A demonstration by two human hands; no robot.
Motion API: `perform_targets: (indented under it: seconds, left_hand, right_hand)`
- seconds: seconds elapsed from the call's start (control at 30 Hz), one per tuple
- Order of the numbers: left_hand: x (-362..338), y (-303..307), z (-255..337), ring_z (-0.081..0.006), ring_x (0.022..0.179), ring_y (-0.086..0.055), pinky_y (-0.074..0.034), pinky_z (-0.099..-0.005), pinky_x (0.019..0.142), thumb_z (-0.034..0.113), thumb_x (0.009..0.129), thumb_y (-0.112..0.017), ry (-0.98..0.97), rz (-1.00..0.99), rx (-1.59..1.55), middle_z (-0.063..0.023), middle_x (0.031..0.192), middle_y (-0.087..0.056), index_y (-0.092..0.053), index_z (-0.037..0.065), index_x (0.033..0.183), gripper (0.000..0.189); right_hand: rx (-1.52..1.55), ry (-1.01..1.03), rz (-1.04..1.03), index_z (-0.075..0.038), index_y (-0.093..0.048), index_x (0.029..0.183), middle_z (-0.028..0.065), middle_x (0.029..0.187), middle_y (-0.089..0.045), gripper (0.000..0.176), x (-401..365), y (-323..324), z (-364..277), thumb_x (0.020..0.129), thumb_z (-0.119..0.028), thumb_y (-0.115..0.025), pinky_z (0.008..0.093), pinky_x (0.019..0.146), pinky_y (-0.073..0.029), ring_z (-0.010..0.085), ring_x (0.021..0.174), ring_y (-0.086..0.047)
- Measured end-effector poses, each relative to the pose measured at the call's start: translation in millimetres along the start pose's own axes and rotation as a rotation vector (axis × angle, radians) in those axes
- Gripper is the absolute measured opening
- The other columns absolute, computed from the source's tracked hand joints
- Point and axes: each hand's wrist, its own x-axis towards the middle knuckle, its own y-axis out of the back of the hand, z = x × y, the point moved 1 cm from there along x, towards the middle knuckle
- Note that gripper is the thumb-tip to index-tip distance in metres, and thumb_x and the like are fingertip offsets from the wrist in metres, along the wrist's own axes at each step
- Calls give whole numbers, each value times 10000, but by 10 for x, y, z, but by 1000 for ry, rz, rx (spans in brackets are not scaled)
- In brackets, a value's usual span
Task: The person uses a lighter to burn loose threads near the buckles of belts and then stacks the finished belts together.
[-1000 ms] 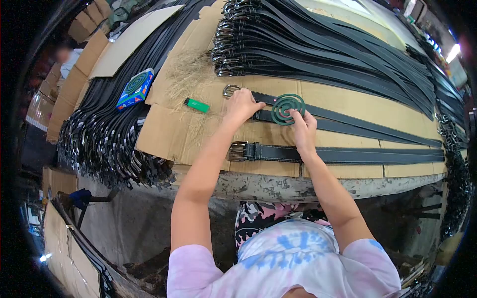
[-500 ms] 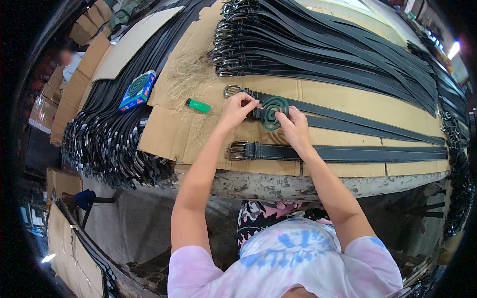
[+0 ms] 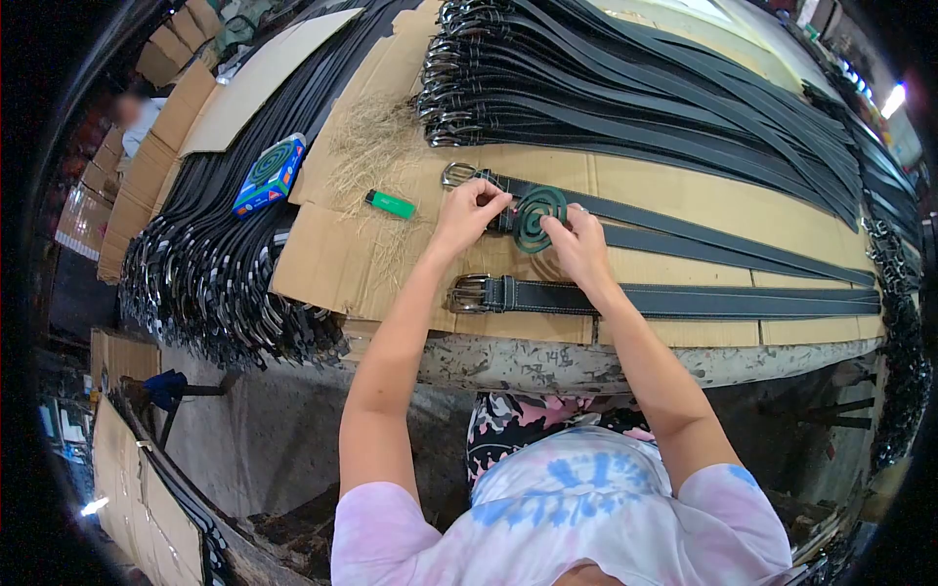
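Centrally, one flat, dark-green spiral coil (image 3: 535, 217) was pinched between thumb and fingers of the right hand (image 3: 583, 244), over stitched black belts (image 3: 703, 302) on creased cardboard (image 3: 337, 262); the left hand (image 3: 473, 210), thumb and forefinger drawn close together, sat by the coil's left edge, whether gripping anything I couldn't tell. Counted nearby: one green lighter (image 3: 391, 204) beside wispy, straw-like fibres (image 3: 366, 156), one blue box (image 3: 269, 178), two metal buckles (image 3: 470, 294) plainly visible on the nearer belts.
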Motion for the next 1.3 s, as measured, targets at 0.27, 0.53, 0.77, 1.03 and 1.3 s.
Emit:
perform_targets:
  seconds: [0.27, 0.53, 0.77, 1.03, 1.3]
  left_hand:
    - [9, 60, -110, -111, 770, -592, -468, -278, 706, 194, 884, -668, 11, 42, -125, -53, 818, -670, -655, 20, 933, 182]
    - [-134, 229, 315, -288, 902, -623, -500, -364, 782, -22, 760, -634, -318, 160, 637, -117, 928, -629, -664, 22, 906, 155]
    - [-105, 163, 299, -291, 973, -602, -500, -386, 856, -35, 737, -609, -698, -214, 771, -90, 964, -630, -672, 13, 888, 171]
    - [-60, 82, 319, -306, 993, -611, -518, -383, 852, -7, 755, -592, -792, -270, 932, -148, 1023, -621, -630, -1, 921, 170]
    - [-59, 122, 156, -302, 941, -621, -527, -383, 811, 65, 767, -675, -768, -297, 891, -135, 1014, -604, -568, 11, 901, 179]
  right_hand:
    - [20, -4, -10, 75, -611, 776, 112, 720, -520, 251, 28, 14, 75, 819, -172, -617, 344, 612, -394, 201, 671, -504]
    - [103, -16, 58, 57, -617, 793, 100, 707, -508, 241, -190, 142, -190, 835, -181, -613, 342, 622, -409, 201, 667, -507]
    - [172, 29, 29, 55, -655, 873, 152, 888, -606, 225, -290, 59, -165, 841, -160, -596, 353, 700, -464, 231, 767, -564]
    - [130, 21, 26, 60, -663, 901, 159, 918, -611, 219, -299, 61, -184, 836, -135, -589, 344, 701, -470, 234, 796, -580]
    - [188, -9, 19, 64, -660, 879, 156, 908, -607, 203, -310, 20, -208, 834, -122, -593, 345, 708, -473, 235, 788, -580]
